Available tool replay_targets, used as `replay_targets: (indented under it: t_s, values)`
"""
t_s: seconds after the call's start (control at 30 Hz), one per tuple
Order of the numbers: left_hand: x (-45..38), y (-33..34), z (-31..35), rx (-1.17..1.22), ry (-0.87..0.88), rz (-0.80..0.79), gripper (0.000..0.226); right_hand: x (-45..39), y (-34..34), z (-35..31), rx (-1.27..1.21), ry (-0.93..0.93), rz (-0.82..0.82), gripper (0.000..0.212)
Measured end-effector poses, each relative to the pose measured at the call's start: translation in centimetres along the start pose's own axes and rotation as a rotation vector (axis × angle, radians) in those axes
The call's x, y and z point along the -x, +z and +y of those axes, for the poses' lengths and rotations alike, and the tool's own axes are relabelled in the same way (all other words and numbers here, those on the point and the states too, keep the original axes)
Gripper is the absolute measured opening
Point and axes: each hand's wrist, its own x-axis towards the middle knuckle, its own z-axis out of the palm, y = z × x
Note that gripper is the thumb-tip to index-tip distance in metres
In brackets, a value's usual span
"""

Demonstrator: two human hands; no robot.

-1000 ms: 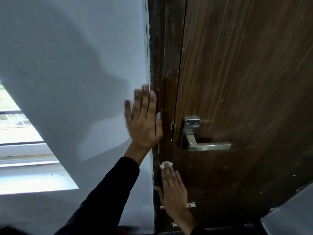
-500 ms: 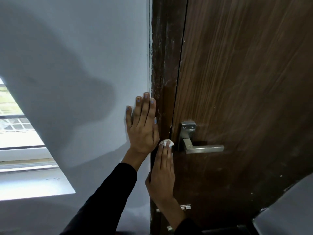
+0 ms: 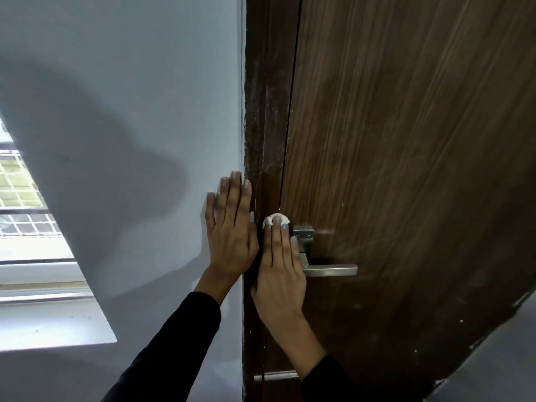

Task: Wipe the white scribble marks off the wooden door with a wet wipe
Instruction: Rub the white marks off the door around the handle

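The right hand (image 3: 280,274) lies flat against the door's edge, its fingers (image 3: 277,239) pressing one bunched wet wipe (image 3: 275,219) to the wood just left of the single lever handle (image 3: 324,269). Faint white marks (image 3: 261,134) run straight above the wipe along the dark frame strip, their long axis vertical, so I judge the next stroke goes upward. The left hand (image 3: 230,233) rests splayed and empty on the wall (image 3: 145,97), beside the frame; the right is nearer the marks.
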Motion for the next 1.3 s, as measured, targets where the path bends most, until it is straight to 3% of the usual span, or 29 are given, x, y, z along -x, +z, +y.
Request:
replay_targets:
  t_s: [0.17,0.27,0.43,0.53,0.7,0.8,0.9,1.0,1.13,1.3]
  values:
    - [-4.0,-0.7,0.2,0.010,-0.023,0.064,0.057,-2.0,-2.8,3.6,-0.047,0.072,0.086,0.080]
    - [-6.3,-0.5,0.5,-0.023,-0.026,0.080,0.060,-2.0,-3.2,4.5,-0.163,0.099,0.163,0.064]
    - [-6.9,0.5,0.7,-0.130,-0.019,0.094,0.064,-2.4,-3.0,5.1,-0.260,-0.151,0.205,0.032]
    - [-6.8,0.8,0.3,-0.156,-0.002,0.110,0.064,-3.3,-3.8,7.2,-0.334,-0.152,0.178,0.033]
    - [-6.6,1.1,0.5,-0.152,-0.025,0.142,0.062,-2.6,-4.5,9.8,-0.464,0.047,0.147,0.037]
    - [-6.5,1.2,0.5,-0.158,-0.031,0.155,0.060,-2.8,-4.7,8.6,-0.471,-0.071,0.191,0.040]
    - [-6.5,1.2,0.4,-0.162,-0.024,0.154,0.060,-3.4,-4.8,6.9,-0.391,-0.226,0.128,0.037]
    - [-6.4,1.1,0.4,-0.168,-0.013,0.145,0.060,-3.6,-4.8,7.5,-0.342,-0.193,0.071,0.040]
    - [-6.4,1.3,0.5,-0.178,-0.037,0.147,0.060,-3.2,-4.9,8.8,-0.397,0.028,0.104,0.037]
    - [-6.2,1.3,0.5,-0.182,-0.047,0.153,0.059,-3.4,-4.6,6.3,-0.491,-0.132,0.107,0.043]
